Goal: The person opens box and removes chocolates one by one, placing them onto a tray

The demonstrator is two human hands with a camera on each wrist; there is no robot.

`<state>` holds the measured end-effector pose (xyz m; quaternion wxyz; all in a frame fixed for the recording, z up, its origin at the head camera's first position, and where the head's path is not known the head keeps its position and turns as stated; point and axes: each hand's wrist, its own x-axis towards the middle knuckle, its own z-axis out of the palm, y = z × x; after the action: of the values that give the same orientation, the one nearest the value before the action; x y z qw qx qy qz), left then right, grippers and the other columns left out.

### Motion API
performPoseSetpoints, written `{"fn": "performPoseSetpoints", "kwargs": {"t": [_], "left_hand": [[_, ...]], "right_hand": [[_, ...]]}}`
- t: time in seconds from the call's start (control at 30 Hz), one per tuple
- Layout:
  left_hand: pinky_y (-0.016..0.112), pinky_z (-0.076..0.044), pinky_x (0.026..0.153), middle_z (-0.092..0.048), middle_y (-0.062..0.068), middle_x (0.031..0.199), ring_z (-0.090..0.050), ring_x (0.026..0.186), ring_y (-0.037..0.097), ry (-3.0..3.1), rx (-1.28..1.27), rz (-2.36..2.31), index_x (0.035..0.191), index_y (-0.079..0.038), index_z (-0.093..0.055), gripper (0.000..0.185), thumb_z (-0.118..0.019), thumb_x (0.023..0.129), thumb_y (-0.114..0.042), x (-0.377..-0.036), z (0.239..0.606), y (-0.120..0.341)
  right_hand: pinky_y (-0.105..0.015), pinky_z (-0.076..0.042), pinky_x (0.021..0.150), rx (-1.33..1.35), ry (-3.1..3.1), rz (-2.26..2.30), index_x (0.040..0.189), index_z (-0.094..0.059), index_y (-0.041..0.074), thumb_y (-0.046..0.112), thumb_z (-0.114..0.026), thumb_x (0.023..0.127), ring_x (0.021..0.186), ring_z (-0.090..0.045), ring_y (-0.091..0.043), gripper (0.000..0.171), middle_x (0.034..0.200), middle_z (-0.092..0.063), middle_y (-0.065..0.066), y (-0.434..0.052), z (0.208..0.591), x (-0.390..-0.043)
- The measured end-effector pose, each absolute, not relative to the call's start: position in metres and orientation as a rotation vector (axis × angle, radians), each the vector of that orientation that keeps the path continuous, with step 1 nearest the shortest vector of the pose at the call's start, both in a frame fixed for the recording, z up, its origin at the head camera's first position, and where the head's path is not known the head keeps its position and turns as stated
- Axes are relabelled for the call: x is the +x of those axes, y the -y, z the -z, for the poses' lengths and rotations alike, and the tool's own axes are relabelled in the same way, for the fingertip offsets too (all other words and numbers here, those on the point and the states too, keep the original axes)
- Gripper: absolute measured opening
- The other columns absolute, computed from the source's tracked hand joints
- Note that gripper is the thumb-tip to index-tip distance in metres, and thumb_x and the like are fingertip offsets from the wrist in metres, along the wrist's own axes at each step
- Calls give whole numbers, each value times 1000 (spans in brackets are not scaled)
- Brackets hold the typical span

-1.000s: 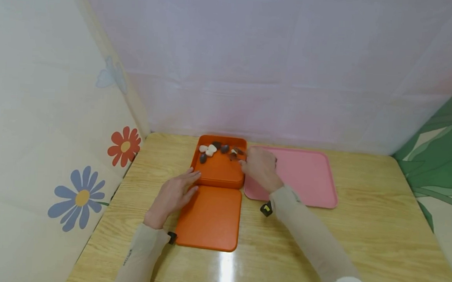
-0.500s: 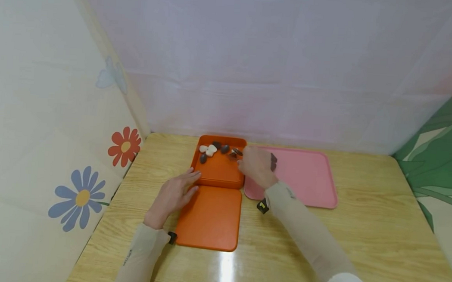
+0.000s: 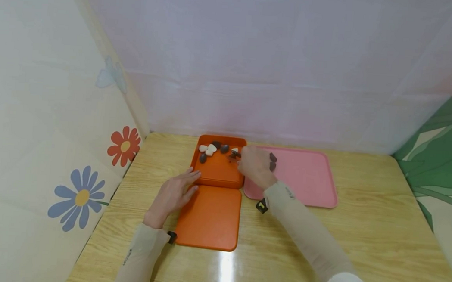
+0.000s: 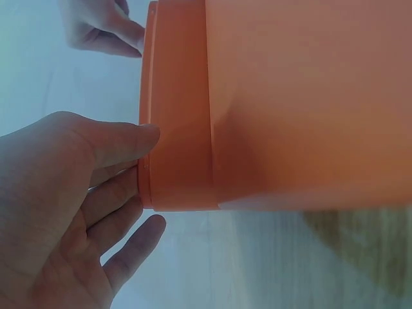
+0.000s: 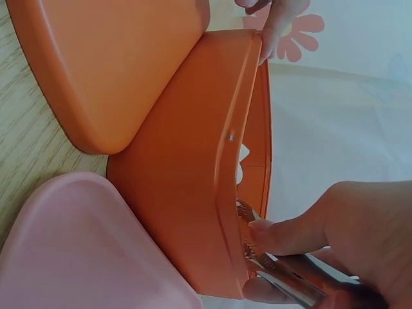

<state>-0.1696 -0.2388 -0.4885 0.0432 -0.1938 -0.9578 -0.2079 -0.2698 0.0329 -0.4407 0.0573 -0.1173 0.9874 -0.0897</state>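
My right hand (image 3: 253, 166) grips shiny metal tongs (image 5: 283, 273) over the right wall of the orange box (image 3: 222, 173). The tongs' ends reach inside, beside a white stone (image 3: 235, 149); whether they hold anything I cannot tell. Several white stones (image 3: 211, 150) and dark stones (image 3: 203, 158) lie toward the box's back and left. At the front left corner of the box, my left hand (image 3: 171, 200) rests with fingers extended and the thumb on the front rim, as the left wrist view shows.
An orange lid (image 3: 209, 220) lies flat in front of the box. Right of the box is a pink tray (image 3: 305, 180); two dark pieces (image 3: 273, 161) show on it beside the right hand. White cloth (image 3: 230, 72) hangs behind the wooden table (image 3: 375, 236).
The right hand has shifted slightly left, and the tongs' ends have moved a little inside the box. More of the dark pieces on the pink tray shows. The left hand stays in place.
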Motion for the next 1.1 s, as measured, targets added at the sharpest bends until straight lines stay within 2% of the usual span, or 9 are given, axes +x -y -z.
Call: {"fn": "performPoseSetpoints", "kwargs": {"t": [0.17,0.33,0.57,0.7,0.77,0.93,1.1], "left_hand": [[56,-54,108,-63,10,153,-54,147,32,2933,-586,639,150,-6,-63,50,-74,102,-17,-170,489,239],[56,-55,108,-63,10,153,-54,147,33,2930,-592,631,150,-6,-63,50,-74,102,-17,-170,489,239],[56,-56,106,-62,11,153,-54,147,33,2930,-595,622,150,-6,-62,50,-73,103,-17,-170,489,239],[56,-55,107,-62,11,154,-54,148,33,2933,-590,629,151,-6,-62,50,-73,103,-18,-170,489,239],[56,-55,108,-62,11,154,-54,148,33,2933,-591,633,151,-6,-62,50,-72,103,-18,-170,489,240],[56,-54,109,-62,11,153,-54,148,33,2935,-589,644,151,-6,-62,50,-73,103,-18,-170,488,240],[56,-54,109,-62,11,154,-54,148,33,2931,-594,644,151,-6,-62,50,-73,103,-17,-169,489,239]], "right_hand": [[-29,-40,43,-377,-3023,252,73,-62,16,36,-74,99,50,-45,-11,36,63,-51,3,-35,437,-267],[-29,-39,42,-359,-3060,297,74,-65,16,42,-74,100,50,-43,-11,38,63,-52,3,-41,433,-261],[-33,-44,50,-414,-3104,549,96,-75,19,32,-77,98,61,-55,-16,14,74,-65,5,-60,435,-254],[-34,-44,48,-427,-3110,633,109,-81,22,31,-77,97,59,-55,-18,16,73,-68,4,-72,435,-249],[-34,-43,47,-423,-3106,661,109,-82,22,32,-77,96,59,-54,-18,17,70,-66,4,-78,435,-247],[-33,-42,49,-412,-3115,666,91,-79,20,36,-77,97,61,-53,-17,17,67,-61,4,-87,435,-241],[-32,-44,51,-380,-3145,703,98,-82,21,37,-77,98,62,-56,-17,16,74,-68,4,-97,436,-234]]}}
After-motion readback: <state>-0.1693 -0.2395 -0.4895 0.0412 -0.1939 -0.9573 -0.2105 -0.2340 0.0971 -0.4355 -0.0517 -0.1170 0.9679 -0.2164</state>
